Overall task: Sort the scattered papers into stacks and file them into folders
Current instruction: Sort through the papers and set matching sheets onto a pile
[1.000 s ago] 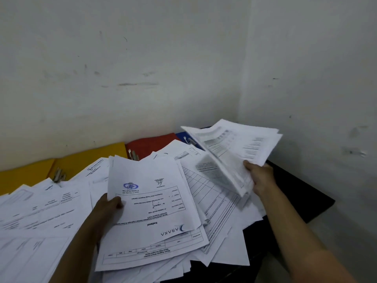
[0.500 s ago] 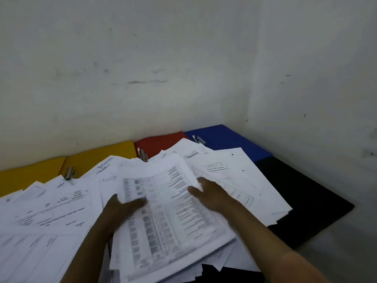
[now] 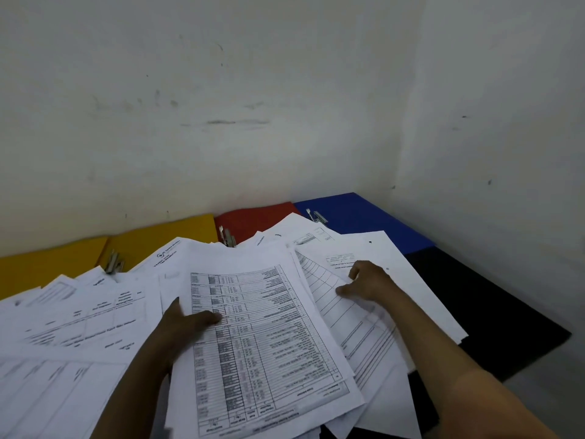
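Note:
Loose white printed papers [image 3: 79, 318] cover the surface in front of me. On top in the middle lies a stack of table-printed sheets [image 3: 262, 343]. My left hand [image 3: 186, 324] grips this stack at its left edge, thumb on top and fingers underneath. My right hand [image 3: 370, 283] sits to the right of it on a gridded sheet [image 3: 332, 299], with thumb and curled fingers pinching a sheet edge there. Along the wall lie two yellow folders [image 3: 164, 239], a red folder [image 3: 250, 220] and a blue folder [image 3: 361, 217], partly under the papers.
Metal clips [image 3: 228, 237] of the folders stick out between the papers. A black surface [image 3: 481, 305] shows at the right, with its edge dropping off to the floor. White walls meet in a corner behind the blue folder.
My right hand set its lifted bundle of sheets down on the middle pile, then moved right onto the gridded sheet. My left hand now grips the stack's left edge.

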